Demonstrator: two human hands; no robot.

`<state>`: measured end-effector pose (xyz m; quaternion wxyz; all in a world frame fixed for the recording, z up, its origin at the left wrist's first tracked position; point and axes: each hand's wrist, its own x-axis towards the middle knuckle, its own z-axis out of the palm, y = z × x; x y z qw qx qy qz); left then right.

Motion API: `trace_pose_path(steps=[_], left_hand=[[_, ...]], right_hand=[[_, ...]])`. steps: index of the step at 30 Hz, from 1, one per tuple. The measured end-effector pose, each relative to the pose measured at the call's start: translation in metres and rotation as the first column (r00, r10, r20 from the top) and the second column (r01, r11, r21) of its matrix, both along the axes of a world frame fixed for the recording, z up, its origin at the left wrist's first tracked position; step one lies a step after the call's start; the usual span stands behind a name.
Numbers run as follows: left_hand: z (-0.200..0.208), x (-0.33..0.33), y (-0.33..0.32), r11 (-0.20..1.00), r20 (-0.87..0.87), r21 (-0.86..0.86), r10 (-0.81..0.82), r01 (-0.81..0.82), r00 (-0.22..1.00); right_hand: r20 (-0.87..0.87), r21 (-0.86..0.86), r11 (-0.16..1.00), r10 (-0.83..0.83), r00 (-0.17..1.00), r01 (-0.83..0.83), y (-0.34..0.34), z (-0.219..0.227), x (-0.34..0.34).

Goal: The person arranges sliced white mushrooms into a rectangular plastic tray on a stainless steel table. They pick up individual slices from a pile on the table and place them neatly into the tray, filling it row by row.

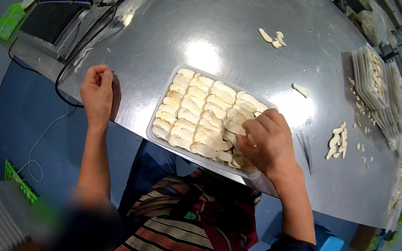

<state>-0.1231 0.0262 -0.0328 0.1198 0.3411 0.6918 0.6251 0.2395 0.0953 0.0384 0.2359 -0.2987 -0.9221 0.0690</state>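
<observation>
A clear plastic tray (pixel 161 98) lies near the table's front edge, filled with overlapping rows of pale mushroom slices (pixel 192 107). Over its right side is my right hand (pixel 269 140), fingers pinched at a mushroom slice (pixel 234 126) in the rightmost row; the fingertips are partly hidden. Darker gaps show between slices beneath this hand. My left hand (pixel 98 90) rests at the table edge, left of the tray, its fingers curled closed with nothing visible in them. A pair of metal tweezers (pixel 305 152) lies right of my right hand.
Loose mushroom slices lie on the metal table (pixel 178 8), one small pile (pixel 338 141) at the right. Stacked clear trays (pixel 373 80) with mushroom pieces stand at far right. A weighing scale (pixel 55 19) with a black cable (pixel 101 27) occupies the left.
</observation>
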Motion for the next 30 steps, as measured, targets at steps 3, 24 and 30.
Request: trace_pose_path(steps=[3, 24, 30], left_hand=[[0.001, 0.003, 0.0, 1.0, 0.033, 0.009, -0.008, 0.008, 0.999], [0.003, 0.004, -0.002, 1.0, 0.004, -0.01, 0.007, -0.007, 1.0], [-0.003, 0.0, 0.0, 1.0, -0.015, 0.022, 0.006, -0.006, 1.0]], right_hand=[[-0.025, -0.051, 0.998, -0.029, 0.999, 0.028, -0.001, 0.008, 0.004], [0.281, -0.356, 0.805, -0.394, 0.875, 0.476, 0.145, -0.023, 0.076], [0.349, -0.407, 0.7, -0.474, 0.808, 0.587, 0.137, -0.012, 0.071]])
